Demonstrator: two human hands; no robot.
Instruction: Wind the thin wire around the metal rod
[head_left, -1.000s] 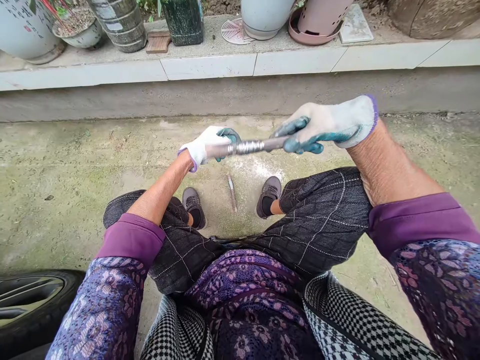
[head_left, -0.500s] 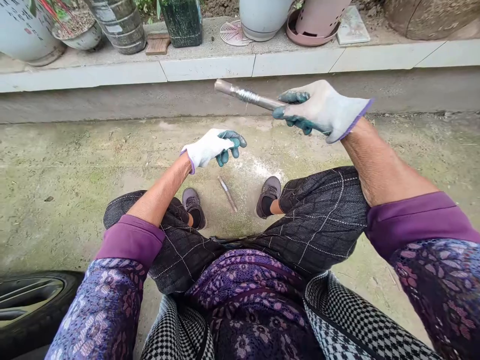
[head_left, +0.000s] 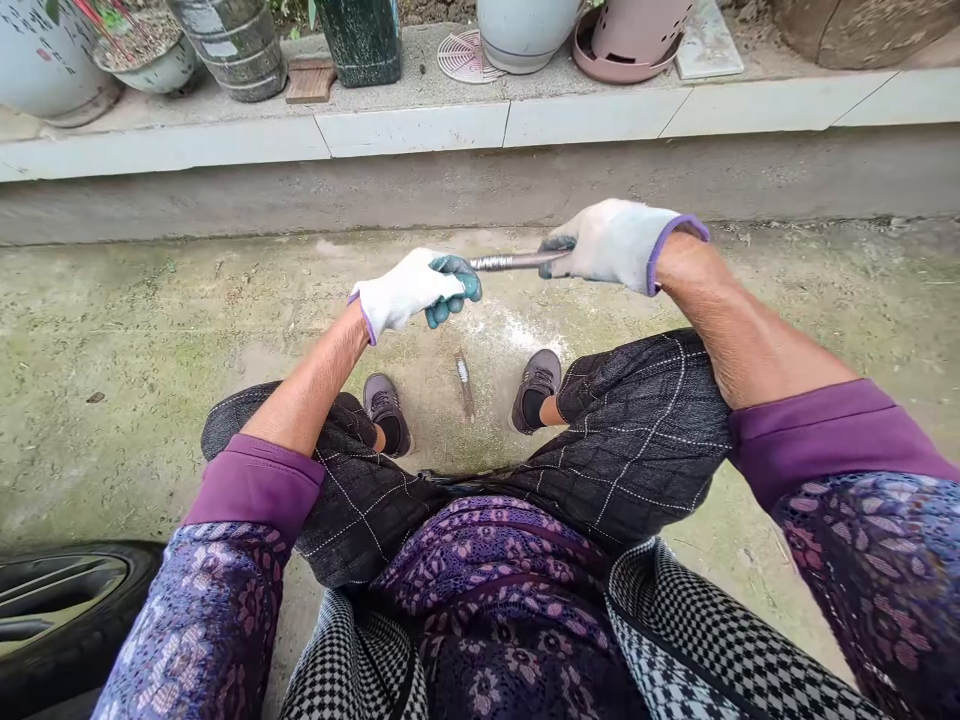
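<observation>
A thin brownish-grey rod point(head_left: 527, 261) with silvery wire wound round its left part lies almost level above the ground. My right hand point(head_left: 611, 245), in a white glove with dark green fingertips, is closed round its right end. At the other end, my left hand point(head_left: 420, 288), gloved alike, has its fingers curled together beside the wound wire. Whether it grips the rod, a strand or nothing is hidden by the fingers. A second wire-wound rod point(head_left: 464, 384) shows lower down between my shoes; I cannot tell whether it touches the ground.
Along the far side runs a low ledge point(head_left: 420, 132) with white tiles. A white pot point(head_left: 525, 35), a pink pot point(head_left: 637, 35) and other planters stand on it. White powder point(head_left: 523, 335) marks the concrete near my feet. A wheel point(head_left: 67, 610) is at lower left.
My right hand has lowered and moved left with the rod, which has turned from slanted to nearly level. Its wound end now meets my left hand. The lower rod has swung more upright.
</observation>
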